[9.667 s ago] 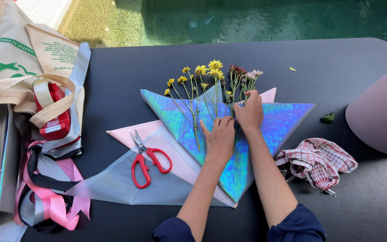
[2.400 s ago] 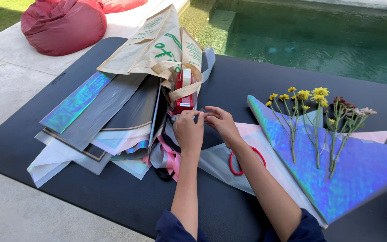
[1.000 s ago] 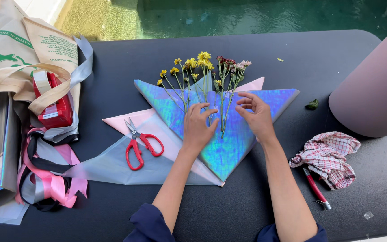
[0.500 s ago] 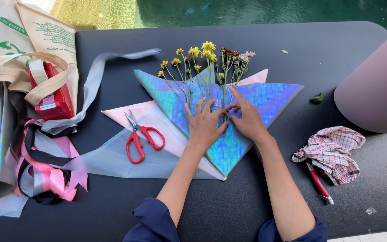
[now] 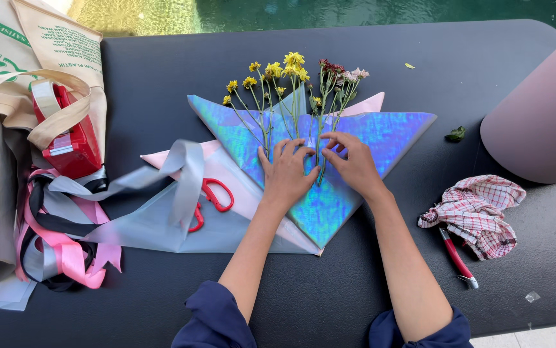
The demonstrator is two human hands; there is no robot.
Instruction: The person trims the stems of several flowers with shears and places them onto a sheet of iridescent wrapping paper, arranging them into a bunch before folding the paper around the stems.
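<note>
Small yellow, dark red and pale pink flowers (image 5: 291, 71) lie with their thin stems on a folded iridescent blue sheet (image 5: 387, 132) on a black table (image 5: 162, 71). Pale pink paper (image 5: 368, 103) and grey sheets lie under it. My left hand (image 5: 287, 177) rests flat on the stems and the sheet, fingers spread. My right hand (image 5: 355, 164) is right beside it, its fingertips pinched on the stems in the middle. A grey ribbon (image 5: 188, 174) arcs across the red scissors (image 5: 210, 196) to the left of my hands.
At the left edge lie a tan bag (image 5: 27, 51), a red tape dispenser (image 5: 72, 145) and a tangle of pink, grey and black ribbons (image 5: 59, 245). At the right are a mauve paper roll (image 5: 542, 122), a checked cloth (image 5: 477, 209) and a red-handled tool (image 5: 458, 261). Water lies beyond the table.
The grey ribbon has dropped from its high arc at the left and now lies over the scissors. My hands have drawn closer together on the stems.
</note>
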